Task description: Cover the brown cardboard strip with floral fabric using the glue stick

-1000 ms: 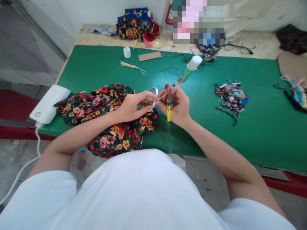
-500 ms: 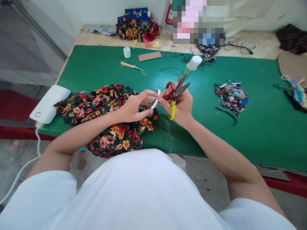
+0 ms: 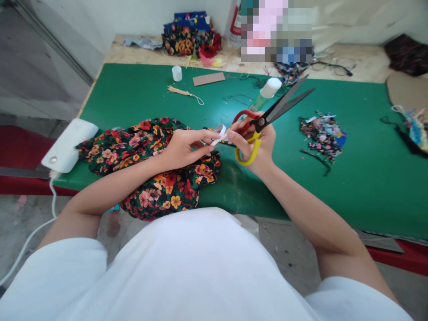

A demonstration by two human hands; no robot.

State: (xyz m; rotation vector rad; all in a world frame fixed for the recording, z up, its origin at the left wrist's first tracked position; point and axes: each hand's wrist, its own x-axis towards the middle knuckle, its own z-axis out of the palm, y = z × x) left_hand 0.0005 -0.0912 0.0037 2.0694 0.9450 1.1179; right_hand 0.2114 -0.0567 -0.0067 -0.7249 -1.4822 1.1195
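A narrow white strip, looped like elastic or tape, is pinched in the fingertips of my left hand. My right hand has scissors hooked on it, with one red and one yellow handle. Their blades are parted and point up and to the right. The thumb and finger of this hand also meet the end of the strip. Beneath my left hand and forearm lies a bunched floral fabric, dark with red, orange and pink flowers. A glue stick with a white cap is just beyond my right hand, partly hidden.
A white device with a cable sits at the left edge of the green mat. Farther back are a white cap, a tan tassel and a cardboard strip. Fabric scraps are piled at the right.
The scissors have swung in my right hand, so their blades now reach farther up and right and show at full length. The white strip has tilted flatter between my hands.
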